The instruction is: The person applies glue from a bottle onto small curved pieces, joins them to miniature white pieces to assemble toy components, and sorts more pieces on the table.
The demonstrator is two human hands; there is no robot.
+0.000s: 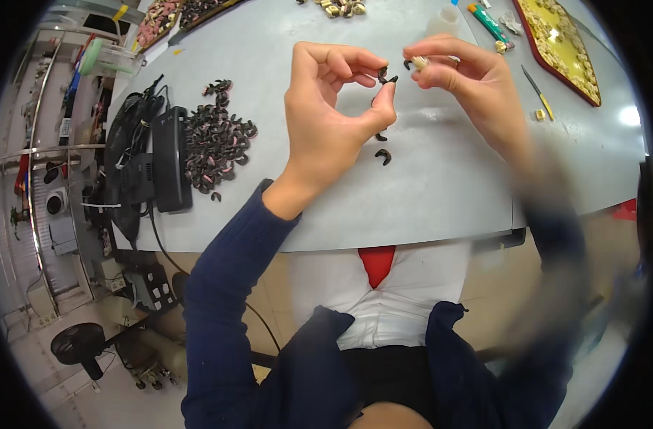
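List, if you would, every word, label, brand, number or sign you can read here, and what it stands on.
Nothing here can be read.
Green tube: any print is too small to read.
White tag at far left: too small and blurred.
Black box: no writing can be made out.
Small black piece in the left hand, pale piece in the right hand: no writing shows.
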